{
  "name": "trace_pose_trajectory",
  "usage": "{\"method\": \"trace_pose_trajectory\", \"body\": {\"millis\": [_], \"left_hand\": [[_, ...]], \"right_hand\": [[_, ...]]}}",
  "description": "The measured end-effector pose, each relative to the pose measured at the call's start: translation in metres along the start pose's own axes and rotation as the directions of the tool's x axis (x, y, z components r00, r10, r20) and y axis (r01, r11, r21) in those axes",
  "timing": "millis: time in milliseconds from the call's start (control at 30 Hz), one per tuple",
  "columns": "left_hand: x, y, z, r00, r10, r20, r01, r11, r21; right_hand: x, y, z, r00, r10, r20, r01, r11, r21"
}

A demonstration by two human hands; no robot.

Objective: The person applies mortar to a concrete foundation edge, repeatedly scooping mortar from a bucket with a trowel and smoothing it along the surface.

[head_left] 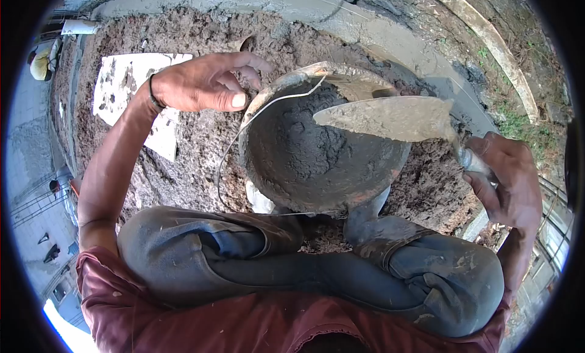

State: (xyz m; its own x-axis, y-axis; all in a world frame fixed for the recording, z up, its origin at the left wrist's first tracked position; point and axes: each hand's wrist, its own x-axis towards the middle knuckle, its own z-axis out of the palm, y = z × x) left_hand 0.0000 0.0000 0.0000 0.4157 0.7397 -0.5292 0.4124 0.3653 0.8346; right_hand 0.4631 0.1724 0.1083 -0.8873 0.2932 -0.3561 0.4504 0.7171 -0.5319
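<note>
In front of my legs stands a mortar-crusted bucket (277, 197), tilted so its mouth faces me. Wet grey mortar (311, 140) lies inside it. My right hand (509, 176) is wrapped round the handle of a trowel (390, 118). The trowel's blade, smeared with mortar, hangs over the right part of the bucket's mouth and points left. My left hand (204, 85) is beside the bucket's left rim, with its fingers apart and nothing in them. Its thumb tip is close to the rim; whether it touches I cannot tell. A thin wire handle (225, 161) curves along the bucket's left side.
A white, stained board (131, 88) lies on rough soil (189, 146) at the left. Smooth grey mortar banding (378, 33) curves behind the bucket, with a long pale strip (496, 48) farther right. Another person (42, 63) is at the far left, below which are thin bars (36, 204).
</note>
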Motion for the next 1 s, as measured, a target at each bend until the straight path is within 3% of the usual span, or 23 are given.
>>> {"method": "trace_pose_trajectory", "body": {"millis": [67, 100, 133, 233, 300, 367, 633, 700, 733, 800, 933, 1000], "left_hand": [[0.004, 0.014, 0.022, 1.000, 0.027, -0.011, -0.027, 0.999, 0.024], [-0.022, 0.017, 0.035, 0.993, -0.116, -0.002, 0.116, 0.993, 0.023], [-0.023, 0.019, 0.038, 0.982, -0.187, -0.040, 0.189, 0.980, 0.065], [-0.019, 0.010, 0.040, 0.983, -0.164, -0.082, 0.162, 0.986, -0.031], [-0.019, 0.003, 0.043, 0.977, -0.187, -0.102, 0.187, 0.982, -0.010], [-0.021, -0.011, 0.047, 0.962, -0.262, -0.077, 0.245, 0.952, -0.183], [-0.025, -0.019, 0.063, 0.950, -0.281, -0.136, 0.227, 0.921, -0.317], [-0.023, -0.025, 0.070, 0.936, -0.305, -0.176, 0.243, 0.921, -0.304], [-0.021, -0.025, 0.071, 0.932, -0.318, -0.174, 0.254, 0.916, -0.312], [-0.021, -0.020, 0.074, 0.923, -0.342, -0.175, 0.274, 0.906, -0.321], [-0.014, 0.011, 0.079, 0.915, -0.345, -0.211, 0.262, 0.903, -0.340], [-0.007, 0.031, 0.084, 0.902, -0.328, -0.281, 0.271, 0.937, -0.221]], "right_hand": [[0.019, -0.029, 0.003, 0.991, 0.090, 0.101, -0.035, 0.893, -0.448], [0.028, -0.049, 0.017, 0.987, 0.064, 0.149, -0.002, 0.923, -0.385], [0.040, -0.051, 0.027, 0.978, 0.020, 0.206, 0.080, 0.881, -0.467], [0.066, -0.060, 0.047, 0.956, -0.064, 0.285, 0.233, 0.756, -0.611], [0.075, -0.063, 0.055, 0.913, -0.220, 0.345, 0.376, 0.782, -0.497], [0.084, -0.064, 0.070, 0.904, -0.236, 0.357, 0.395, 0.780, -0.486], [0.100, -0.049, 0.112, 0.843, -0.298, 0.447, 0.482, 0.787, -0.385], [0.104, -0.036, 0.119, 0.839, -0.413, 0.354, 0.503, 0.837, -0.216], [0.107, -0.038, 0.115, 0.835, -0.419, 0.356, 0.511, 0.831, -0.221], [0.112, -0.047, 0.105, 0.827, -0.229, 0.514, 0.373, 0.907, -0.195], [0.115, -0.049, 0.095, 0.772, -0.223, 0.595, 0.350, 0.931, -0.104], [0.105, -0.049, 0.096, 0.778, -0.138, 0.613, 0.249, 0.963, -0.100]]}}
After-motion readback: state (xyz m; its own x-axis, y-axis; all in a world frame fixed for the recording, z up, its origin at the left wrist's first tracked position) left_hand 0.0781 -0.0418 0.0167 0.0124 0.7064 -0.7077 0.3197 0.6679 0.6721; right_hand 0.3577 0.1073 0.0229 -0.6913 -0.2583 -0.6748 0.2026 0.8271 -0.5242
